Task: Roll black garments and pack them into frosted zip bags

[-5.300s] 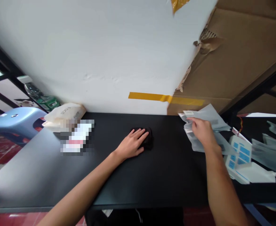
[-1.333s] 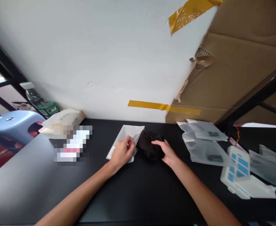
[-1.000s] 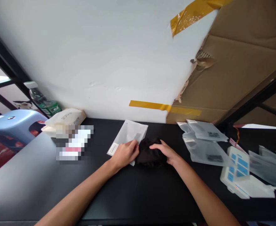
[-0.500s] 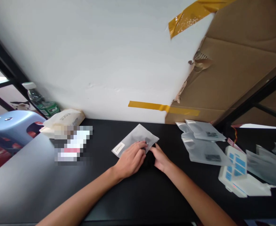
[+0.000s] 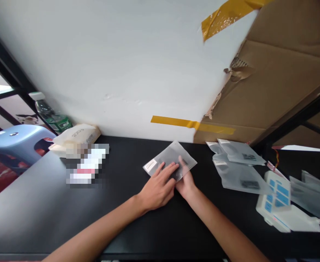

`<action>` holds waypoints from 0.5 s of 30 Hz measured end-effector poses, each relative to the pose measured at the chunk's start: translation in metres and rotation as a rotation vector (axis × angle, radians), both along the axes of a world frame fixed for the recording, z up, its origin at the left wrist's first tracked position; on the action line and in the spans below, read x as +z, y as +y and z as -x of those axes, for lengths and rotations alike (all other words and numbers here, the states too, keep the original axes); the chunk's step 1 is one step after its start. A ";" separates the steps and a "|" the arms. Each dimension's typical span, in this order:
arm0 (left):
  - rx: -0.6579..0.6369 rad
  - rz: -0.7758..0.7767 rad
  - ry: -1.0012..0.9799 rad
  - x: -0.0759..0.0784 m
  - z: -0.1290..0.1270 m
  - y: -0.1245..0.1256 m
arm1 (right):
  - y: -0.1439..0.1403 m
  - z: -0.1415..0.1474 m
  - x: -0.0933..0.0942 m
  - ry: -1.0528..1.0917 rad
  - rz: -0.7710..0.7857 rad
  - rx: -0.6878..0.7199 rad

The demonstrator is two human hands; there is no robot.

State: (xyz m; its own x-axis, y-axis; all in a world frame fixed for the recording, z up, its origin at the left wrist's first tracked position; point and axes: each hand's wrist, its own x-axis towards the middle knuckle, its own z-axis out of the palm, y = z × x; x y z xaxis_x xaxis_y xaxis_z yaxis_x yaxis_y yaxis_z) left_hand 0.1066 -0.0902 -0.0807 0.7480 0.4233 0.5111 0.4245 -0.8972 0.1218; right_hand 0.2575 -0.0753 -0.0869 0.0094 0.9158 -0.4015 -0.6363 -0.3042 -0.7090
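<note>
Your hands meet at the middle of a black table [image 5: 39,214], close to the white wall [image 5: 116,65]. Your left hand [image 5: 160,185] lies flat, fingers spread, pressing on the near edge of a frosted bag [image 5: 170,160] with something dark inside. Your right hand [image 5: 185,180] grips the bag's near corner, thumb on top. To the right lie more bags [image 5: 238,167] and a white box [image 5: 277,193] with blue squares. At far left sits a tissue pack [image 5: 76,134].

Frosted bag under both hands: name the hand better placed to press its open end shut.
Left, probably: the left hand lies flat over the frosted bag; the right hand only reaches its near edge.
</note>
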 end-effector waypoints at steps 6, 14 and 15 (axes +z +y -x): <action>0.042 0.058 -0.042 0.001 0.003 0.002 | 0.003 -0.006 -0.004 -0.199 -0.122 0.097; 0.090 0.163 -0.144 -0.003 0.014 0.017 | 0.011 -0.044 0.002 -0.627 -0.259 0.329; 0.063 0.163 -0.125 -0.004 0.013 0.016 | 0.010 -0.038 -0.001 -0.590 -0.276 0.277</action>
State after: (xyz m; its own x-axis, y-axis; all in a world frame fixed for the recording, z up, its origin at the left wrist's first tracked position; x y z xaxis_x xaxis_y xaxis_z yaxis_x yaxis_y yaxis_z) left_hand 0.0934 -0.0740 -0.0848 0.6525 0.5517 0.5194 0.4512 -0.8336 0.3187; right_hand 0.2960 -0.0649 -0.0879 -0.0944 0.9836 -0.1536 -0.0469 -0.1585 -0.9862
